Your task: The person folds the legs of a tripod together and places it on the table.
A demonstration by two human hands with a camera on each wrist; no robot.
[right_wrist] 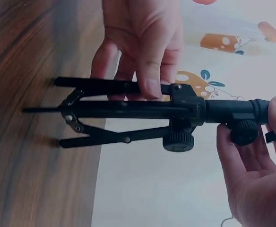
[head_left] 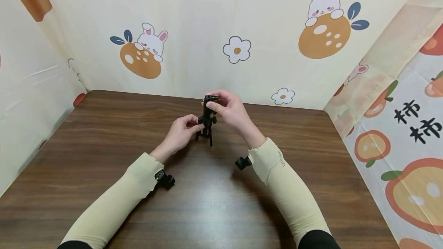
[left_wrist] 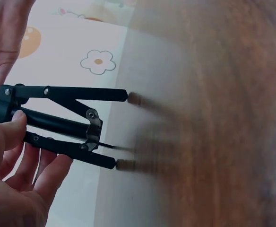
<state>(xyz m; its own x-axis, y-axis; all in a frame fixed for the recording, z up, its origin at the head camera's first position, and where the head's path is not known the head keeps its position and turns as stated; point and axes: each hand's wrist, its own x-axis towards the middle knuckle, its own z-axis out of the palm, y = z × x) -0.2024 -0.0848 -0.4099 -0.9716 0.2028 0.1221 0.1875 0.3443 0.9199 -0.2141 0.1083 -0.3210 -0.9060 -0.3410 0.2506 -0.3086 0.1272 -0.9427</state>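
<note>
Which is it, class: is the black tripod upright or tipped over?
Upright: in the head view, the tripod has its legs pointing down toward the table and its top end above them.

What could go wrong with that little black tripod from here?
The left grip holds the tripod by a leg; if it folds, a finger might get pinched.
The right grip sits close to a side knob and could turn it by accident.
The legs are only narrowly spread, so the tripod may tip if both let go.
</note>
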